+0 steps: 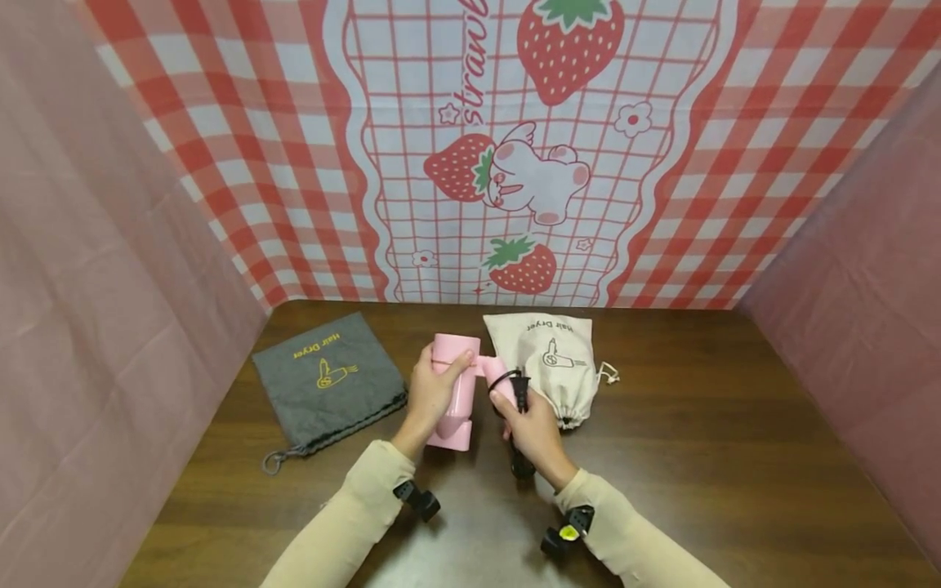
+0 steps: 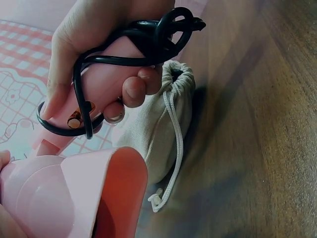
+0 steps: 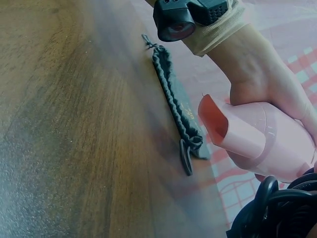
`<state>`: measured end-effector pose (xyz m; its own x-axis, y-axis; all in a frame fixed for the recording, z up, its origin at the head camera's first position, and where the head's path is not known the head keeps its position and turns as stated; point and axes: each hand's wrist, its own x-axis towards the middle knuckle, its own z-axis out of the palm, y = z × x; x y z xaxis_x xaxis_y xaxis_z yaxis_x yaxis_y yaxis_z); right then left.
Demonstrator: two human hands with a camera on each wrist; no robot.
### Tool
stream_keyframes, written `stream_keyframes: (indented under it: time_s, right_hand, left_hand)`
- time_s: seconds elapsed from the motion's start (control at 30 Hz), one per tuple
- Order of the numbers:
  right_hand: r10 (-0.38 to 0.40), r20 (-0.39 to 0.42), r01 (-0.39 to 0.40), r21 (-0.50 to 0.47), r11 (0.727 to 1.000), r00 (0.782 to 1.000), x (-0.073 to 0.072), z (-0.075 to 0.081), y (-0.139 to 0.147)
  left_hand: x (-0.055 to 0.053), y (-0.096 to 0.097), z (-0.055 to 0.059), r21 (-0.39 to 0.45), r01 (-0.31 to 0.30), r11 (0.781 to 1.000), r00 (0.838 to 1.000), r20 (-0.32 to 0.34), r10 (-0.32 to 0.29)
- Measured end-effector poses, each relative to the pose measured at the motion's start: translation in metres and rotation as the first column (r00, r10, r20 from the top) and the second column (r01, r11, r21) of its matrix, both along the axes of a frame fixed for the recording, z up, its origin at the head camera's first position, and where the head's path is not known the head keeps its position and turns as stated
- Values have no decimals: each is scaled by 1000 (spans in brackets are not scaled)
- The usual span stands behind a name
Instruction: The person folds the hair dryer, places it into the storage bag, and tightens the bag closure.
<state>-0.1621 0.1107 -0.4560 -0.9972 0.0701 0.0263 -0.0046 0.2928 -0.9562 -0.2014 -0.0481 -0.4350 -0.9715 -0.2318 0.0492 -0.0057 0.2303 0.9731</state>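
Note:
A pink hair dryer point(image 1: 461, 400) is held above the table between both hands. My left hand point(image 1: 429, 392) grips its barrel, thumb across the top. With curled fingers my right hand point(image 1: 537, 429) holds the handle point(image 2: 111, 74), around which a black cord point(image 2: 116, 60) is looped. The plug point(image 1: 521, 392) stands up beside the right hand's thumb. A flared nozzle point(image 2: 106, 183) shows in the left wrist view, pointing toward the person's side. Just beyond the right hand lies a cream drawstring bag point(image 1: 551, 335) printed "Hair Dryer", bulging; its contents are hidden.
On the left of the brown table point(image 1: 684, 457) a grey drawstring bag point(image 1: 323, 408) lies flat, its corded mouth toward the person. A strawberry-patterned cloth point(image 1: 500, 163) hangs behind. Pink cloth walls point(image 1: 110, 286) flank both sides.

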Motion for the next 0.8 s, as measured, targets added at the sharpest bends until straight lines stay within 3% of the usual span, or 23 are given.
stream_keyframes:
  time_s: [0.43,0.57,0.67,0.8]
  right_hand:
    - [-10,-5,10,-43,999,1000,2,-2,-4]
    - [-91,-45,91,1,996,995,6,-3,-13]
    - [-163,-57,165,33,986,985,9,-3,-21]
    - [-180,-53,182,42,982,982,8,-3,-24]
  left_hand:
    - [2,0,0,-6,-19,1000,1000,-6,19]
    - [7,11,-2,85,-66,994,998,2,67]
    - [12,23,-3,178,-111,978,994,21,109]
    - [15,28,-4,218,-139,966,990,37,134]
